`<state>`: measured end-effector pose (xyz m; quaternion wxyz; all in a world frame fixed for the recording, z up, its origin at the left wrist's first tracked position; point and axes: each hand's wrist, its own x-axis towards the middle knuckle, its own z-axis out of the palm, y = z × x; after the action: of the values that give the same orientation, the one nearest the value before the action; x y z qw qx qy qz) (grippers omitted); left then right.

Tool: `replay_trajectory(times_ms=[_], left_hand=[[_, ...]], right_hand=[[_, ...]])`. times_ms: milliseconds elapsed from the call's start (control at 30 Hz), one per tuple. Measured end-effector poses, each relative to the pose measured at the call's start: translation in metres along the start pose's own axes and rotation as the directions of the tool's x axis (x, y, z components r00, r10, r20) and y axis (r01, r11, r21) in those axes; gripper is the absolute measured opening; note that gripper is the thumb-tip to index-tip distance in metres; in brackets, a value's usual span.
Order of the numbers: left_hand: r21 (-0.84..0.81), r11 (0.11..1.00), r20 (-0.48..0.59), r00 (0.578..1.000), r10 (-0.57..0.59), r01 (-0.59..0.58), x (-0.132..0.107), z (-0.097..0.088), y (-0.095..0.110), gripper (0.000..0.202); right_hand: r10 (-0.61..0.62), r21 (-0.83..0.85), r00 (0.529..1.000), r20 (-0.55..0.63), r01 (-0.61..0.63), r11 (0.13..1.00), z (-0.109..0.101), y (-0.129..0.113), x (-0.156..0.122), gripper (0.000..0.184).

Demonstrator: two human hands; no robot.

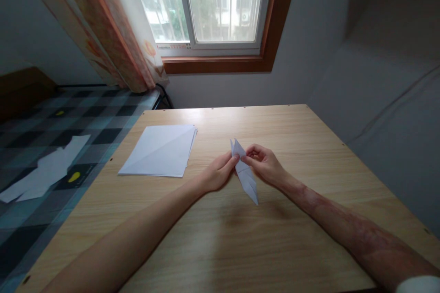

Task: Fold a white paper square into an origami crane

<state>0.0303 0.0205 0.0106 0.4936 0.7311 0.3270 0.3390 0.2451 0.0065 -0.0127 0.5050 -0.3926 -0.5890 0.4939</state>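
Observation:
Above the wooden table, a narrow piece of folded white paper (246,179) is held between my two hands. Its upper end splits into two points, and its lower end tapers to one tip. My left hand (220,170) grips the left edge, thumb on the front face and fingers mostly hidden behind. My right hand (264,163) pinches the upper right edge between thumb and curled fingers. To the left, a stack of square white paper sheets (160,151) lies flat, a diagonal crease showing on the top sheet.
The pale wooden table (309,238) spans the front. Along its left side is a bed with a checked cover (113,136), where white paper strips (51,169) lie. Behind the table are a window (223,4) and an orange patterned curtain (113,32); a wall stands at right.

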Motion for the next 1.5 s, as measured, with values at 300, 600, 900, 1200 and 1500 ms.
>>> replay_trajectory(times_ms=[300,600,900,1200,1500], left_hand=[[-0.096,0.994,-0.117,0.991,-0.060,0.049,0.004,-0.001,0.007,0.041],[-0.205,0.979,-0.218,0.974,-0.065,0.019,0.009,-0.003,-0.002,0.044],[-0.245,0.969,-0.242,0.968,-0.064,0.003,0.009,-0.003,0.004,0.041],[0.023,0.999,-0.405,0.914,-0.026,0.039,0.003,0.000,0.003,0.040],[-0.133,0.990,-0.202,0.979,0.014,-0.042,0.002,0.002,0.002,0.040]], right_hand=[[-0.037,-0.058,0.988,-0.152,0.029,0.998,-0.002,-0.001,0.002,0.040],[-0.014,0.051,1.000,-0.023,0.015,0.999,0.004,-0.006,-0.002,0.045],[0.089,0.096,0.993,-0.074,-0.081,0.992,0.003,0.004,0.000,0.044],[-0.430,-0.465,0.894,-0.125,0.330,0.822,0.004,-0.018,-0.008,0.001],[-0.512,-0.630,0.857,0.061,0.430,0.646,0.002,-0.018,-0.010,0.018]])
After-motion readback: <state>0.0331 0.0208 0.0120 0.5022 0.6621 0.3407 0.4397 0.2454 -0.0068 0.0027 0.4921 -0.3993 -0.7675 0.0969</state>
